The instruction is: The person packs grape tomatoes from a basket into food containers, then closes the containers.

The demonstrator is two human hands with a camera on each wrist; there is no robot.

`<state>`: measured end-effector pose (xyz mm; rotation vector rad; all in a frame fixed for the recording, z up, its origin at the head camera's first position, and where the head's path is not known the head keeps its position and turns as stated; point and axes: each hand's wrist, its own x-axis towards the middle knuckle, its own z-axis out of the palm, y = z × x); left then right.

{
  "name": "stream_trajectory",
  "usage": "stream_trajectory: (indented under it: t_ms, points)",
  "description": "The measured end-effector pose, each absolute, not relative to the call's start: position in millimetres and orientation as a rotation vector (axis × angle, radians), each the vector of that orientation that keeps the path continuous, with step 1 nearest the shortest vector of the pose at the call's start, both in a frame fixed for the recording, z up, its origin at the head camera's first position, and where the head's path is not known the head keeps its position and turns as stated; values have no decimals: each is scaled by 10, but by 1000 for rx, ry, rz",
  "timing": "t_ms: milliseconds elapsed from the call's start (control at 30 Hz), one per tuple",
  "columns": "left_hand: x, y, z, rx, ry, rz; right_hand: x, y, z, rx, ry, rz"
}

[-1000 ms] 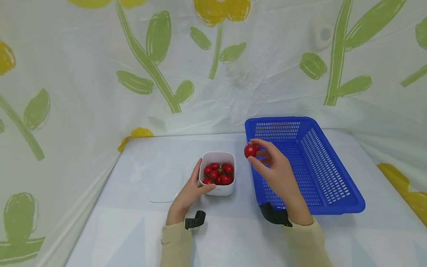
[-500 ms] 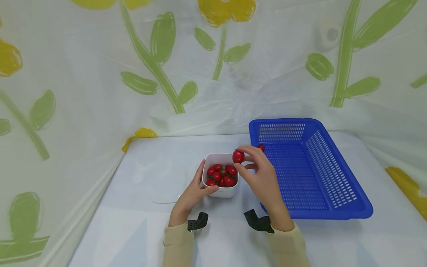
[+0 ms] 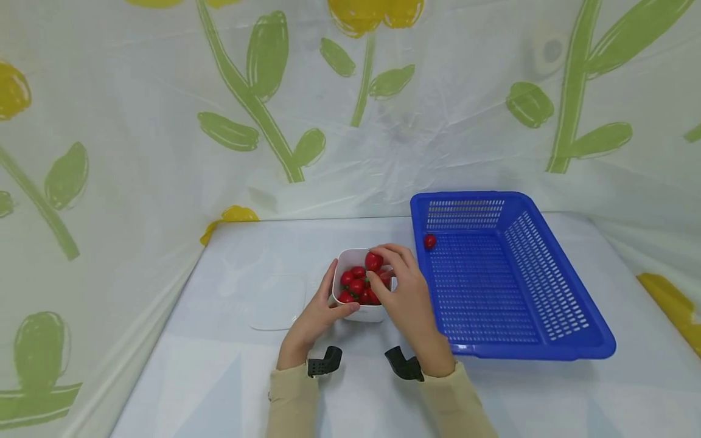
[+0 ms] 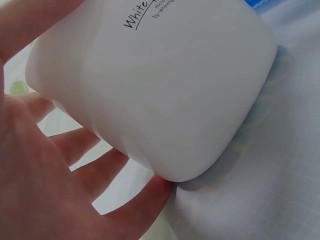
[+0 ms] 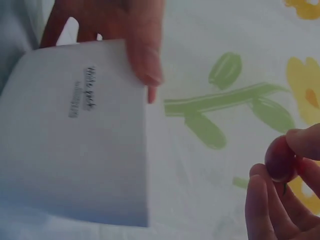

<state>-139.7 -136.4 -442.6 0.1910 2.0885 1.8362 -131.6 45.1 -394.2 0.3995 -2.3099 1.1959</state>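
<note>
A white square container (image 3: 368,314) stands on the table with several small red tomatoes (image 3: 356,287) inside. My left hand (image 3: 314,319) holds it at the left, thumb on the front rim and fingers along the side. In the left wrist view, those fingers press the container's wall (image 4: 165,95). Over the container's right part, my right hand (image 3: 408,304) pinches one cherry tomato (image 3: 374,261) between thumb and fingers. The right wrist view shows that tomato (image 5: 280,159) above the rim. The right fingers hide some of the tomatoes below.
A blue perforated basket (image 3: 569,286) stands at the right, with one tomato (image 3: 429,241) in its far left corner. Left of the container lies a clear, flat lid (image 3: 276,301). A flower-printed sheet (image 3: 361,164) hangs behind the table.
My right hand has carried the pinched tomato left and down, from above the basket's left edge to over the container. The left hand keeps its hold on the container.
</note>
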Motion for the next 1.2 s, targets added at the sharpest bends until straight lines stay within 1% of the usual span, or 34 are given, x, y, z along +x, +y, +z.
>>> stream_trajectory:
  t_ms: [133,333,433,533,767,967,1200]
  points:
    - [-1409,-1361,-4488,190,2098,1847,-1337,411,-4034,338,-2326,1276]
    - [-1466,-1386,-4686,178,2130,1854,-1354,287,-4180,361,-2322,1333]
    - [-1480,-1386,-4720,173,2133,1861,-1365,235,-4236,333,-2321,1295]
    - [-1476,-1384,-4700,174,2135,1857,-1399,221,-4308,266,-2343,1202]
    - [-1401,-1354,-4459,188,2105,1837,-1509,281,-4523,117,-2354,1143]
    - [-1404,-1349,-4449,207,2116,1824,-1577,331,-4629,91,-2349,1200]
    - [-1424,-1346,-4463,199,2111,1839,-1593,332,-4625,92,-2409,1235]
